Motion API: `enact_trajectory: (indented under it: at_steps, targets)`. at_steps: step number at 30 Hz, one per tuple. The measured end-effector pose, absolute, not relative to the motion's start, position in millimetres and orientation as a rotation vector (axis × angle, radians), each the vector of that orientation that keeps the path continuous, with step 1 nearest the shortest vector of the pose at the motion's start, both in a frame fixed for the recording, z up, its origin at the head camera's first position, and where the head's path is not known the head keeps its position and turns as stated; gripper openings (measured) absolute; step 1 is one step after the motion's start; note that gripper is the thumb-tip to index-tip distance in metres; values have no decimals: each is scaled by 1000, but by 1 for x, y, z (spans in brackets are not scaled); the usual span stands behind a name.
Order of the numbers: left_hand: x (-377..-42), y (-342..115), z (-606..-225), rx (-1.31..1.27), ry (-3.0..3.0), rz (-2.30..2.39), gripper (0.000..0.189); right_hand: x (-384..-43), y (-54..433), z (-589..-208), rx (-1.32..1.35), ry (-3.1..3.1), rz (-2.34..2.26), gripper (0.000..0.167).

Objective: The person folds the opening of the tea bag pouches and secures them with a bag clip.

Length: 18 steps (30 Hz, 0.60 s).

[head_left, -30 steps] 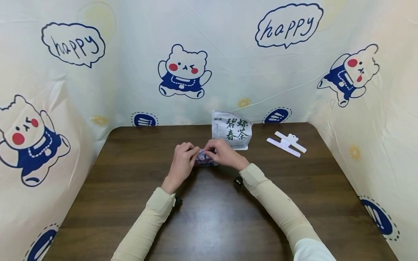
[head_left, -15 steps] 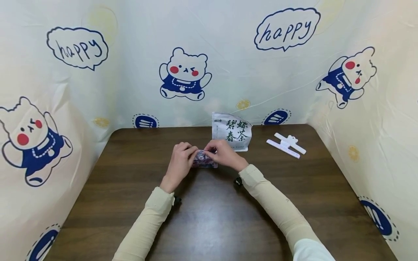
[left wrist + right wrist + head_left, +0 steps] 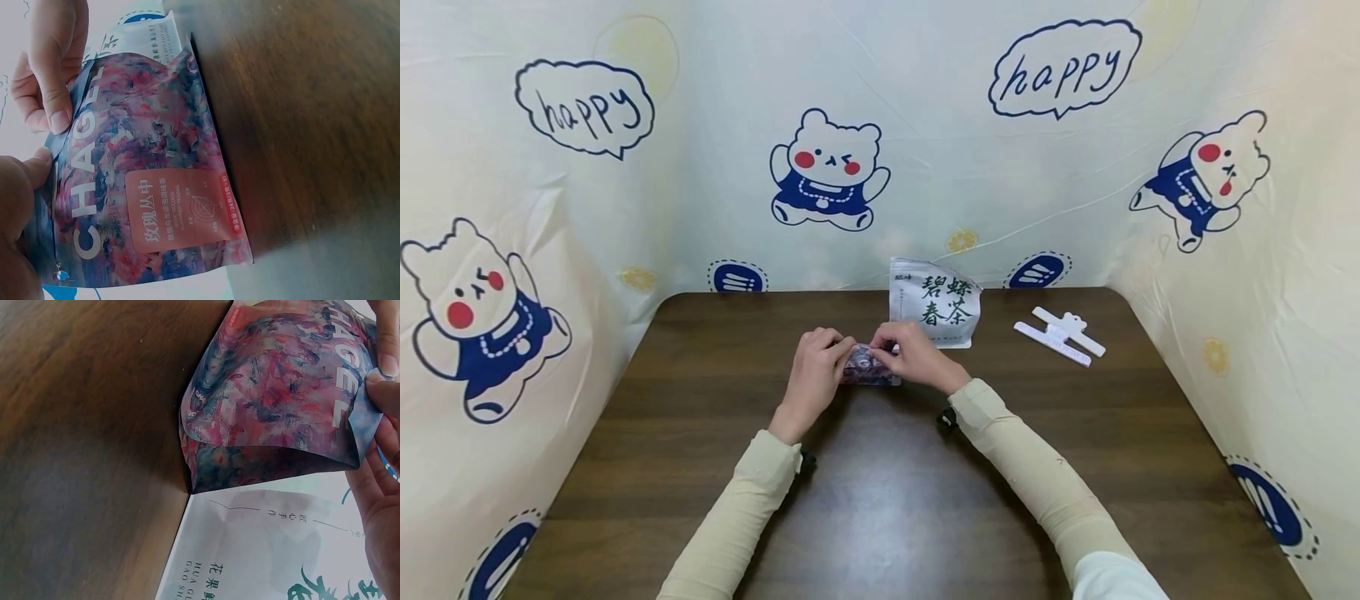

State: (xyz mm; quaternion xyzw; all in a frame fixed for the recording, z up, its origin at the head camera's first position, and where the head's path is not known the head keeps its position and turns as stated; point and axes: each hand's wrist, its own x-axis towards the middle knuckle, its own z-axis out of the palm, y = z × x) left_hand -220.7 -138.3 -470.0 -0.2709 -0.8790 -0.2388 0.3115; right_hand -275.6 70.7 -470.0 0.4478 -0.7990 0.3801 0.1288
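Note:
A small tea pouch (image 3: 867, 371) with pink, blue and purple paint-like print stands on the table. In the left wrist view, the pouch (image 3: 147, 125) shows large white letters and a pink label. My left hand (image 3: 816, 367) pinches its top edge on the left side. On the right part of that edge, my right hand (image 3: 919, 357) pinches with thumb and fingers. Seen from the right wrist, the top strip of the pouch (image 3: 269, 381) is bent over under the thumb of the right hand (image 3: 386, 434), and its side gusset shows.
Just behind the right hand stands a white tea bag (image 3: 943, 304) with green Chinese characters. Farther right lies a white plastic bag clip (image 3: 1060, 336). A printed cloth (image 3: 827, 75) hangs around the back and sides of the brown wooden table (image 3: 880, 500).
My left hand has shifted very slightly left, so a little more of the pouch's front shows. The right hand keeps its pinch. The head view has shifted slightly.

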Motion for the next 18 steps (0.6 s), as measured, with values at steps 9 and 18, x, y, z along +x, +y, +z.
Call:
enact_trajectory:
  at_steps: [9, 18]
  targets:
    - [-220, -137, -470, -734, -2305, -630, 9, -273, 74, -472, 1306, -2320, 1166, 8]
    - [-219, -137, -470, -710, -2316, -650, 9, -274, 81, -479, 1251, -2323, 1318, 4]
